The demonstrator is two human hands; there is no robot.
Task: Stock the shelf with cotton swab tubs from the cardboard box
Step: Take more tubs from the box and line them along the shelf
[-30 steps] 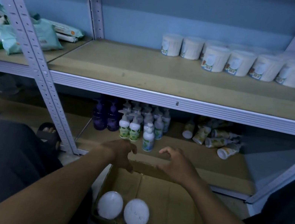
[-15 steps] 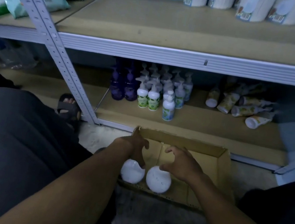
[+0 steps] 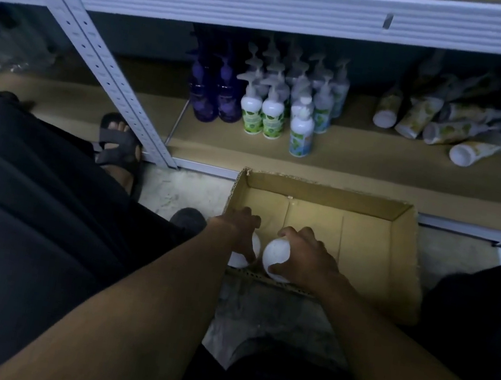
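Two white cotton swab tubs, side by side at the near edge of the cardboard box on the floor. Left hand and right hand each cupped round one. Probably light, rigid, smooth-sided; grip the sidewall, not the lid.

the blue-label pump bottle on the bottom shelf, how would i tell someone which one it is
Look at the bottom shelf behind the cardboard box. In the cluster of pump bottles beside the purple bottles, it is the blue-label pump bottle standing alone, nearest the shelf's front edge; its neighbours carry green labels.
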